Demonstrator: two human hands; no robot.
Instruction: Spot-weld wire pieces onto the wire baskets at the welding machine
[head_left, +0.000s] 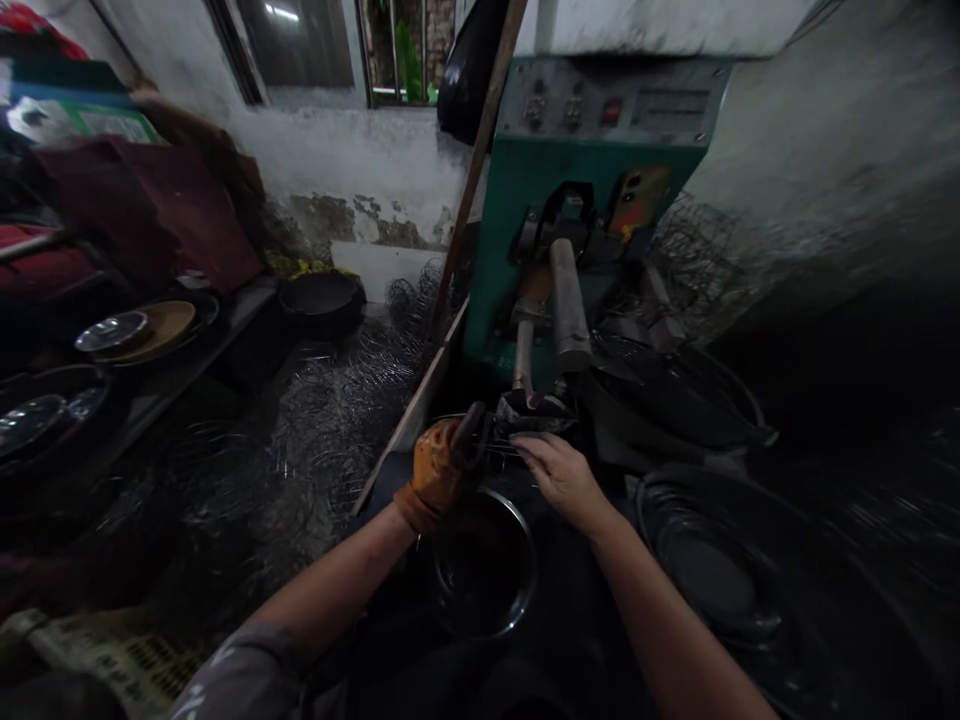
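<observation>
Head cam has the gloved left hand [439, 465] curled shut round a dark tool [472, 425], while the bare right hand [559, 478] has its fingers pretty straight, tips at some thin wire [502, 447]; can't tell if they're pinching it. That wire's between the hands, just above a shiny-rimmed bowl [529, 540]. Sack [127, 650] lettering's too blurry to read, sorry. Both forearms angle inward, palms mostly hidden.

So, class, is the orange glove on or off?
On: the orange glove covers the left hand, with its cuff around the wrist.
</observation>
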